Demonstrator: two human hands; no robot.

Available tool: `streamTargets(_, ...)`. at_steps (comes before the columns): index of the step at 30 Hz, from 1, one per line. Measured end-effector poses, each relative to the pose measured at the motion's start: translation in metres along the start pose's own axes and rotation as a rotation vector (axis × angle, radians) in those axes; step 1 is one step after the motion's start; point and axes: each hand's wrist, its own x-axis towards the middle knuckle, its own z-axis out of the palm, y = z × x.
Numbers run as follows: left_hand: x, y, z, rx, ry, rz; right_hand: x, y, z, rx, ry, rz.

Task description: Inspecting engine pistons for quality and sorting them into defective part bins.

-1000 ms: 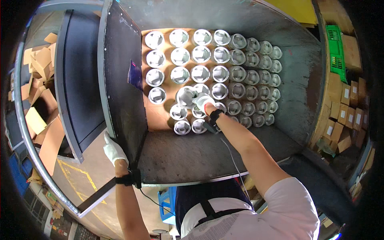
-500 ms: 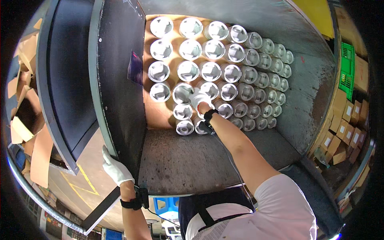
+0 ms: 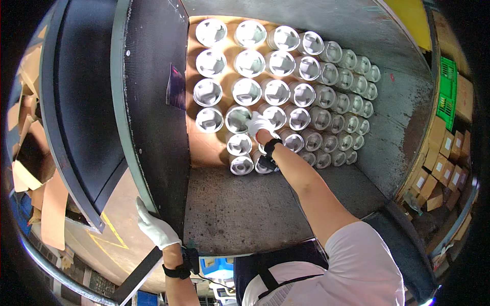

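Note:
My right hand [image 3: 260,125], in a white glove, reaches into a deep grey metal bin [image 3: 219,214]. Its fingers close on the right rim of a silvery piston [image 3: 238,120], partly hidden behind the glove. Around it stand several more pistons in rows, such as one piston [image 3: 209,120] to the left and another piston [image 3: 239,145] just nearer to me. My left hand [image 3: 157,228], also gloved in white, rests with its fingers stretched out along the outer edge of the bin's left wall [image 3: 133,153].
Brown cardboard [image 3: 206,145] lies beneath the pistons. Left of the bin are a dark panel [image 3: 81,102] and torn cardboard boxes [image 3: 35,148]. On the right stand small cartons [image 3: 434,168] and a green crate [image 3: 447,92]. A blue plastic item [image 3: 217,268] shows below the bin's front edge.
The whole view has shifted slightly. My right hand stays at the same piston, which sits at nearly the same spot. My left hand has slid a little toward me along the wall edge.

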Motion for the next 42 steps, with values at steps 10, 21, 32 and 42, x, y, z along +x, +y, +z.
streamTargets(10, -0.004, 0.008, 0.003, 0.046, 0.064, 0.079, 0.035, 0.022, 0.036, -0.045, 0.060, 0.010)
streamTargets(21, 0.005, -0.016, -0.006, 0.128, 0.009, 0.161, 0.024, 0.014, 0.010, -0.096, -0.065, 0.024)
streamTargets(32, -0.002, -0.001, -0.001, 0.035, 0.018, 0.073, 0.021, -0.019, -0.033, -0.506, 0.254, -0.199)
streamTargets(42, 0.001, -0.018, -0.012, 0.237, 0.044, 0.153, 0.041, -0.053, -0.035, -0.246, -0.016, 0.019)
